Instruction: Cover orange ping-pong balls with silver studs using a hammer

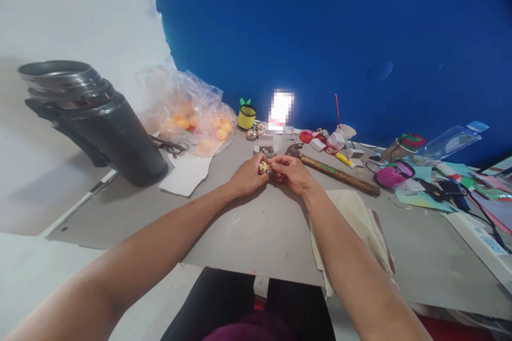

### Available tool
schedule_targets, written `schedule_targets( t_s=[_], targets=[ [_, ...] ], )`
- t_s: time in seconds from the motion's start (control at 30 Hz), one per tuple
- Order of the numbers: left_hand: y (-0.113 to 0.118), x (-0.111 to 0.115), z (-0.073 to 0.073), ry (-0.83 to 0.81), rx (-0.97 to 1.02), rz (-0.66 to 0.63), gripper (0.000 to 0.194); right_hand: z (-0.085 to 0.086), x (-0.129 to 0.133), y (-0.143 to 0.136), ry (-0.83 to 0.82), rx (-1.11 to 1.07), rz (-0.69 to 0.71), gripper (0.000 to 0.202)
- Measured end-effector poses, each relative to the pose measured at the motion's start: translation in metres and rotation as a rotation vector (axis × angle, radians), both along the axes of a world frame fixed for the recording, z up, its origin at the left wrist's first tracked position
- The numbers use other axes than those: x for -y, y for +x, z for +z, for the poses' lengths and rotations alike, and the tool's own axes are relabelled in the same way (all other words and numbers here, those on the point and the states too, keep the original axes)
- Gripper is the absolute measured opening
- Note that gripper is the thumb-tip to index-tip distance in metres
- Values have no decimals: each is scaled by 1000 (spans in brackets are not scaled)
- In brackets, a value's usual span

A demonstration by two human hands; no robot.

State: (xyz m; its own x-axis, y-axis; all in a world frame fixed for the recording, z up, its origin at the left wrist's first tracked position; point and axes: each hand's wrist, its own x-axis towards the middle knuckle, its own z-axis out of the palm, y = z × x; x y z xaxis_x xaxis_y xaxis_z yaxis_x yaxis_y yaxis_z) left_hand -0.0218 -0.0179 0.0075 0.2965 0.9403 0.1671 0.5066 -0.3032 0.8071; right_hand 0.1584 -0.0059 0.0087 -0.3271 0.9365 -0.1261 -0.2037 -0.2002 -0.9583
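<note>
A small round gold ball with a dark pattern (263,168) sits in the grip of my left hand (250,175), above the table's middle. My right hand (293,171) is closed in a pinch right beside the ball; whatever lies between its fingertips is too small to make out. Just beyond both hands is a small open box (265,150) with dark shiny bits inside. Farther back, several similar patterned balls (256,131) lie together. A claw hammer (336,172) with a wooden handle rests to the right of my right hand.
At the left a large dark thermos (100,128) stands without a lid, near glasses (170,144), white paper (186,176) and bagged orange fruit (200,125). A yellow pot (246,117) and a bright screen (280,109) are behind. A cloth (352,224) and power strip (476,234) lie right.
</note>
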Motion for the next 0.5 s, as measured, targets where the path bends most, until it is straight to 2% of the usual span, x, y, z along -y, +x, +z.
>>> schedule_targets(
  t_s=[0.5],
  targets=[
    [-1,0,2,-20,-7,-15,20,4,3,-1,-14,13,87,41]
  ],
)
